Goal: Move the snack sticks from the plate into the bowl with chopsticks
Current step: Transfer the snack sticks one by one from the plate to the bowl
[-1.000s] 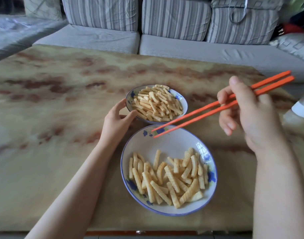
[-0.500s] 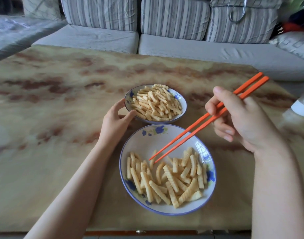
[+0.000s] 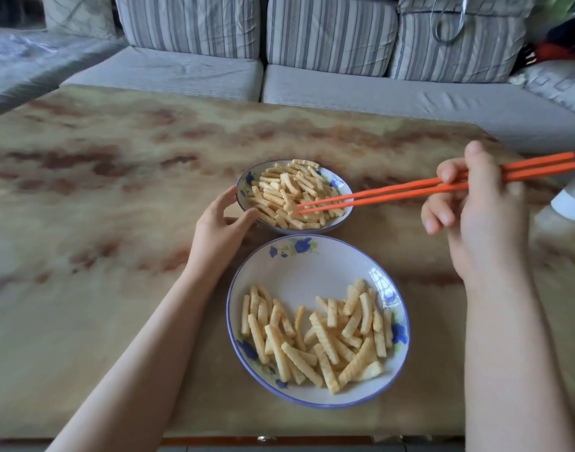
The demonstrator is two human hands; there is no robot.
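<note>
Marbled tan and rust-brown table fills most of the view, with a grey striped sofa along its far edge.

The right hand grips a pair of orange chopsticks. Its thumb lies over the top of them and its first fingers curl round the shafts, with the other fingers folded underneath. The butt ends stick out past the hand on its outer side. The shafts run inward from it toward the left hand, sloping slightly down. The tips are close together and rest on the heap of sticks in the bowl. Whether a stick is pinched between them cannot be told.

The left hand cups the bowl's side. Its thumb is against the near rim and its fingers curve round the wall facing it. The bowl sits just inward of this hand and is filled to the rim with the heap. It is white with blue flowers.

Nearer the person than both hands, between the two forearms, lies the plate, white with a blue edge and flower prints. Its far rim is just beside the bowl, and I cannot tell whether the two touch. The snack sticks still on the plate lie in a loose, crisscrossed scatter over its near half, and the far half is bare white.

Outward of the right hand, at the frame's edge, part of a white object shows on the table, too cut off to identify.
</note>
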